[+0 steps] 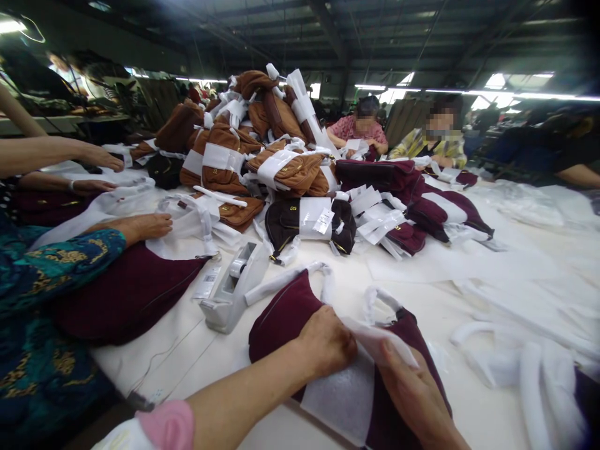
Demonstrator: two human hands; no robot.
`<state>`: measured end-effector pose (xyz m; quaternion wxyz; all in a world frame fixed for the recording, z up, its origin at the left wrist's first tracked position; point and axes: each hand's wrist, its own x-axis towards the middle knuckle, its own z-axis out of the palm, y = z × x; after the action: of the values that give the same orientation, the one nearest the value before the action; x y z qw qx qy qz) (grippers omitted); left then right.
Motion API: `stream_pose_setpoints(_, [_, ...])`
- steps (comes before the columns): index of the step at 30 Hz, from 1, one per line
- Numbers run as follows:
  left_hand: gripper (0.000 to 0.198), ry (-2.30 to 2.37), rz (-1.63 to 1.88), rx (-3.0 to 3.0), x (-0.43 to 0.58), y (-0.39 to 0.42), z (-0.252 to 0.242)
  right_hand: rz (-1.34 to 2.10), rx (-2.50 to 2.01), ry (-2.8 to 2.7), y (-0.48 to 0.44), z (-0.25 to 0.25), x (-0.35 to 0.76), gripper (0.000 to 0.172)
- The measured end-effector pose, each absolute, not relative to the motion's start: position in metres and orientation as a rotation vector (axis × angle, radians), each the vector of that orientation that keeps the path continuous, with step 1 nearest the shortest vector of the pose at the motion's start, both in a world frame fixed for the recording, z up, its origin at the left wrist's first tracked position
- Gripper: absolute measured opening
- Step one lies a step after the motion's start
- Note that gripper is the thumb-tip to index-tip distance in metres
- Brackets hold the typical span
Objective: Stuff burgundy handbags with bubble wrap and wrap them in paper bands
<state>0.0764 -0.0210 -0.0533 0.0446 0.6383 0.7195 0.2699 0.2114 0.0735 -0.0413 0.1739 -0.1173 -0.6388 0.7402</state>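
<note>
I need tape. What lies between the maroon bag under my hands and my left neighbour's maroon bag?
A grey tape dispenser stands on the table between your maroon bag and the neighbour's maroon bag; the head view shows it.

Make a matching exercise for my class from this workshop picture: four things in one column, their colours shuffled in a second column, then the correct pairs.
Things
1. handbag under the left hand
2. foam sheet lying on that handbag
3. piled bags at the back of the table
4. neighbour's sleeve at the left

Colours
a. brown
b. teal with gold pattern
c. white
d. maroon

Pairs: 1-d; 2-c; 3-a; 4-b
</note>
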Motion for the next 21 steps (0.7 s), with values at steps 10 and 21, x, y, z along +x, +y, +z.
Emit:
stream_pose_setpoints(10, [0.019,2.125,0.742,2.075,0.044,-0.051,-0.07,1.723,-0.122,-2.442,0.073,-0.052,0.238,0.035])
stream_pose_setpoints(21, [0.016,2.48,0.749,1.865,0.058,-0.055,-0.075,0.661,0.571,-2.704,0.054,-0.069,0.244,0.052])
